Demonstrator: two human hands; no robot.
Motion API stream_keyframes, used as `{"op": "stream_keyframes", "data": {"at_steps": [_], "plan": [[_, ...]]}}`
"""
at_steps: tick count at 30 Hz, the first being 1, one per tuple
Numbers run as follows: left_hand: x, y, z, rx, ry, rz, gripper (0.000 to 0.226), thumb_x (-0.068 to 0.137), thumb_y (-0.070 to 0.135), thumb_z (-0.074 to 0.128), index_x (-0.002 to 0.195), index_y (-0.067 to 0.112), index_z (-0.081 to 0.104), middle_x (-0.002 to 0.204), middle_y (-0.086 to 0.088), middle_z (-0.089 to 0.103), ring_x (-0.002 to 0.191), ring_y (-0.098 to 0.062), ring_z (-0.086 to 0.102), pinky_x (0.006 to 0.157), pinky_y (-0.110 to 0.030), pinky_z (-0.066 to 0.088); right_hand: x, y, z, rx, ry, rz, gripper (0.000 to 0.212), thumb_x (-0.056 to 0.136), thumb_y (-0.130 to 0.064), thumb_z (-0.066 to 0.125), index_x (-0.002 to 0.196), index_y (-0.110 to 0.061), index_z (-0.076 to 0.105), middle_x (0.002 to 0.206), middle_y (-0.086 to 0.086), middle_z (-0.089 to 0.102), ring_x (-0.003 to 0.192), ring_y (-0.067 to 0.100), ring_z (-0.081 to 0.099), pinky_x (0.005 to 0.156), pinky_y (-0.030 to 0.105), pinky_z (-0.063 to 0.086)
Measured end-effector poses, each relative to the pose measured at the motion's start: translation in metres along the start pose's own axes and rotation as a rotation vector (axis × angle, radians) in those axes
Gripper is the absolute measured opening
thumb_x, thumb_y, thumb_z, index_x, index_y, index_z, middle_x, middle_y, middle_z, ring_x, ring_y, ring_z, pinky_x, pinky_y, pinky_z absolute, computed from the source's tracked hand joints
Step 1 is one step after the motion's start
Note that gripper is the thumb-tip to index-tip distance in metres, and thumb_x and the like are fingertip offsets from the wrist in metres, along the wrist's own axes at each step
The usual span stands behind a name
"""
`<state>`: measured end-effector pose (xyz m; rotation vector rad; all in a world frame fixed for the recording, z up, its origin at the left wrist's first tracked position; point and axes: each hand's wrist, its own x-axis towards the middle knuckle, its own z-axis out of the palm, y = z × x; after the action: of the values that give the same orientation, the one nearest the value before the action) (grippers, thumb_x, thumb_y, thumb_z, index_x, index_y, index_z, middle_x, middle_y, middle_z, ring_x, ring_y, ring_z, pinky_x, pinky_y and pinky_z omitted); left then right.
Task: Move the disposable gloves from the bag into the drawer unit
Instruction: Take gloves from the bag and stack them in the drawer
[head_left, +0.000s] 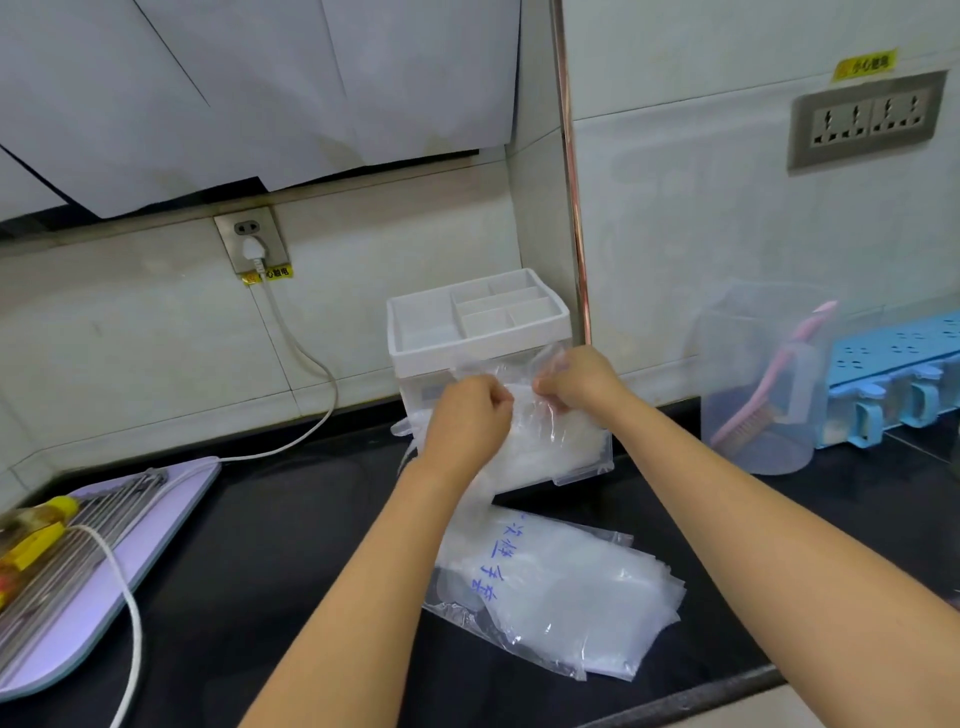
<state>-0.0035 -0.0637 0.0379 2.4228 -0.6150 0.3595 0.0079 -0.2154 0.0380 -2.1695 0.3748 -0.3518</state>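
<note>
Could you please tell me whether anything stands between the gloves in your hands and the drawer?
Nothing visible does. The left hand and right hand pinch the gloves right at the clear drawer, which appears pulled out of the drawer unit; the bag lies nearer on the counter, off that path.

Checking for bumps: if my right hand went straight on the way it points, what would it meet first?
Probably the white drawer unit just behind the gloves that the right hand pinches; the gap between them is hard to judge.
</note>
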Motion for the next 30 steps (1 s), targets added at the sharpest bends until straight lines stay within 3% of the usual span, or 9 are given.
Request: {"op": "stream_keyframes", "data": {"at_steps": [3, 5, 7, 9, 12, 15, 18, 24, 30], "plan": [[0.015, -0.008, 0.013, 0.121, -0.223, -0.119, 0.029, 0.086, 0.01, 0.058, 0.061, 0.016, 0.044, 0.062, -0.002, 0.042, 0.06, -0.018, 0.039, 0.057, -0.029, 0.034, 0.001, 0.004, 0.008, -0.115, 0.016, 0.007, 0.023, 0.081, -0.002, 0.057, 0.059, -0.008, 0.055, 0.063, 0.006, 0.06, 0.062, 0.02, 0.064, 0.058, 0.027, 0.052], [0.021, -0.01, 0.017, 0.168, -0.344, -0.169, 0.032, 0.086, 0.017, 0.063, 0.063, 0.018, 0.041, 0.067, 0.002, 0.042, 0.067, -0.017, 0.043, 0.057, -0.025, 0.033, 0.003, 0.005, 0.012, -0.217, -0.008, -0.019, 0.024, 0.085, -0.006, 0.058, 0.061, -0.009, 0.056, 0.071, 0.009, 0.066, 0.075, 0.024, 0.068, 0.065, 0.029, 0.054], [0.025, -0.013, 0.019, 0.246, -0.43, -0.172, 0.015, 0.087, 0.025, 0.066, 0.08, 0.015, 0.057, 0.088, 0.0, 0.051, 0.086, -0.017, 0.048, 0.072, -0.024, 0.04, 0.004, 0.006, 0.013, -0.284, 0.002, -0.037, 0.019, 0.086, -0.009, 0.06, 0.067, -0.009, 0.057, 0.076, 0.009, 0.065, 0.083, 0.026, 0.068, 0.065, 0.029, 0.053], [0.028, -0.017, 0.02, 0.31, -0.49, -0.148, 0.036, 0.088, 0.029, 0.066, 0.114, 0.005, 0.063, 0.108, -0.005, 0.057, 0.099, -0.019, 0.051, 0.085, -0.028, 0.042, 0.003, 0.008, 0.009, -0.305, 0.07, -0.083, 0.007, 0.085, -0.012, 0.065, 0.084, -0.005, 0.061, 0.087, 0.007, 0.063, 0.087, 0.025, 0.064, 0.067, 0.029, 0.049], [0.03, -0.022, 0.02, 0.347, -0.493, -0.117, 0.044, 0.087, 0.032, 0.065, 0.12, 0.003, 0.06, 0.124, -0.009, 0.06, 0.108, -0.023, 0.055, 0.09, -0.031, 0.043, -0.006, 0.005, 0.003, -0.262, 0.214, -0.281, 0.02, 0.08, -0.01, 0.073, 0.089, -0.011, 0.055, 0.094, 0.004, 0.054, 0.085, 0.02, 0.055, 0.072, 0.03, 0.045], [0.032, -0.025, 0.02, 0.341, -0.515, -0.101, 0.034, 0.088, 0.033, 0.063, 0.112, 0.01, 0.06, 0.116, -0.004, 0.06, 0.104, -0.022, 0.056, 0.087, -0.03, 0.044, -0.022, -0.008, 0.004, -0.189, -0.144, -0.364, 0.008, 0.081, -0.004, 0.069, 0.081, -0.012, 0.067, 0.083, -0.002, 0.063, 0.077, 0.011, 0.057, 0.075, 0.026, 0.047], [0.033, -0.026, 0.02, 0.306, -0.544, -0.093, 0.032, 0.093, 0.03, 0.055, 0.121, 0.015, 0.059, 0.115, -0.004, 0.062, 0.098, -0.021, 0.056, 0.08, -0.028, 0.044, -0.024, -0.014, 0.014, -0.461, -0.455, -0.327, 0.018, 0.088, -0.006, 0.058, 0.099, -0.01, 0.072, 0.092, 0.004, 0.066, 0.081, 0.017, 0.055, 0.073, 0.025, 0.043], [0.035, -0.023, 0.015, 0.441, -0.683, -0.027, 0.043, 0.094, 0.015, 0.051, 0.135, 0.021, 0.043, 0.133, -0.003, 0.052, 0.118, -0.024, 0.05, 0.092, -0.029, 0.039, -0.005, -0.006, 0.035, -0.617, -0.529, -0.217, 0.035, 0.087, -0.006, 0.053, 0.12, -0.014, 0.064, 0.121, 0.006, 0.063, 0.1, 0.023, 0.059, 0.086, 0.031, 0.048], [0.044, -0.024, 0.011, 0.674, -0.785, -0.076, 0.056, 0.097, 0.014, 0.045, 0.15, 0.019, 0.026, 0.15, -0.005, 0.035, 0.133, -0.027, 0.038, 0.103, -0.035, 0.036, 0.003, -0.012, 0.041, -0.789, -0.53, -0.112, 0.043, 0.101, -0.027, 0.04, 0.142, -0.013, 0.04, 0.142, 0.008, 0.045, 0.123, 0.027, 0.048, 0.095, 0.033, 0.042]]}}
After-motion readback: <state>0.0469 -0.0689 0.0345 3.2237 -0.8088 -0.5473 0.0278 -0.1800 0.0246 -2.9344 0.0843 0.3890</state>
